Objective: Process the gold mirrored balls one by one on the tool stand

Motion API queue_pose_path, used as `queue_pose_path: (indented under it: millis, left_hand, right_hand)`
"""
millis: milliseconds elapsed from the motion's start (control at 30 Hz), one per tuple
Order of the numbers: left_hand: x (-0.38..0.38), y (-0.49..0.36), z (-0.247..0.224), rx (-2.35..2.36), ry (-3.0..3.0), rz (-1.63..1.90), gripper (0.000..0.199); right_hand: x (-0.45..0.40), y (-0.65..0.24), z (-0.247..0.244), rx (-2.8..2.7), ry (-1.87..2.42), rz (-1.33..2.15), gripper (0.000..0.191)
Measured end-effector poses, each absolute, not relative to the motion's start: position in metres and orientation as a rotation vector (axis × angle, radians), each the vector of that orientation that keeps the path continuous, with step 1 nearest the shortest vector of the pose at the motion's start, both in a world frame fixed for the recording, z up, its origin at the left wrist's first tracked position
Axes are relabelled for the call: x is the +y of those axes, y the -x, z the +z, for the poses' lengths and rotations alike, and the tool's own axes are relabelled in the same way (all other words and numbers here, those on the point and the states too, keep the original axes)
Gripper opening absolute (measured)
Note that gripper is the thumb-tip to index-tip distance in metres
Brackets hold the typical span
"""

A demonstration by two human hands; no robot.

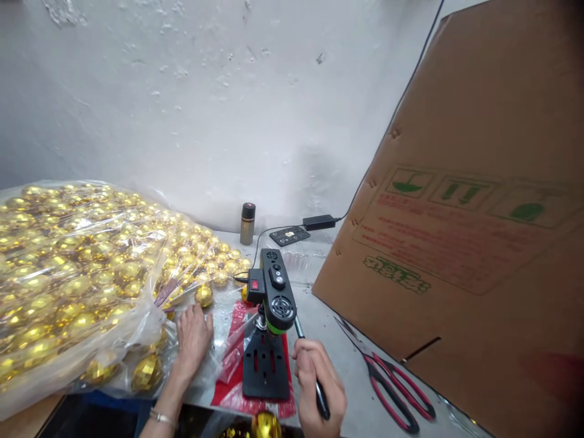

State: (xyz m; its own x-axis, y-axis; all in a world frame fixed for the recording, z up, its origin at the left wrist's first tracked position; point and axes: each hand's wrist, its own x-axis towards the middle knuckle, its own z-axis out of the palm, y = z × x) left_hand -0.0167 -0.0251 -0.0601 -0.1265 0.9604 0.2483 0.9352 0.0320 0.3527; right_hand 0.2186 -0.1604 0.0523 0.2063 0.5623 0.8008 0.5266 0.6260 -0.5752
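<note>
My left hand reaches to the edge of a clear plastic bag full of shiny faceted gold balls. Its fingers are closed at one gold ball lying just outside the heap; the fingertips are partly hidden. My right hand is wrapped around the black handle of a thin metal rod. That rod runs up beside a black device with round grilles and buttons, mounted above a slotted black base plate. Under the base lies red plastic film.
Large red-and-black scissors lie right of my right hand, before a leaning cardboard box. Behind the device are a small bottle, a black power adapter and a dark flat card. More gold balls sit below the table's front edge.
</note>
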Motion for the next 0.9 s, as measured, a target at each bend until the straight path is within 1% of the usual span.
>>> queue_pose_path:
  millis: [67,167,233,433,600,700,800,900]
  left_hand:
    - [-0.001,0.027,-0.051,2.283,-1.986,0.62,0.033]
    - [0.018,0.032,-0.053,2.241,-1.984,0.653,0.046]
    - [0.024,0.03,-0.058,2.16,-2.015,0.704,0.05]
    - [0.021,0.024,-0.067,1.901,-2.013,0.842,0.04]
    - [0.005,0.018,-0.069,1.65,-2.028,0.889,0.042]
    - [-0.005,0.01,-0.064,1.578,-2.015,0.915,0.043]
    - [-0.022,-0.004,-0.055,1.448,-1.788,0.989,0.049]
    - [-0.047,-0.025,-0.046,1.227,-1.291,1.055,0.059]
  right_hand:
    - [-0.16,-0.219,0.05,-1.431,0.982,0.033,0.027]
    - [-0.159,-0.218,0.047,-1.412,0.974,0.031,0.028]
    - [-0.158,-0.217,0.045,-1.391,0.969,0.023,0.029]
    - [-0.158,-0.214,0.05,-1.373,0.975,0.024,0.03]
    - [-0.157,-0.208,0.063,-1.292,0.979,0.001,0.033]
    - [-0.156,-0.206,0.07,-1.269,0.979,0.011,0.034]
    - [-0.155,-0.205,0.076,-1.256,0.985,0.018,0.035]
    - [-0.154,-0.202,0.081,-1.229,1.0,0.047,0.037]
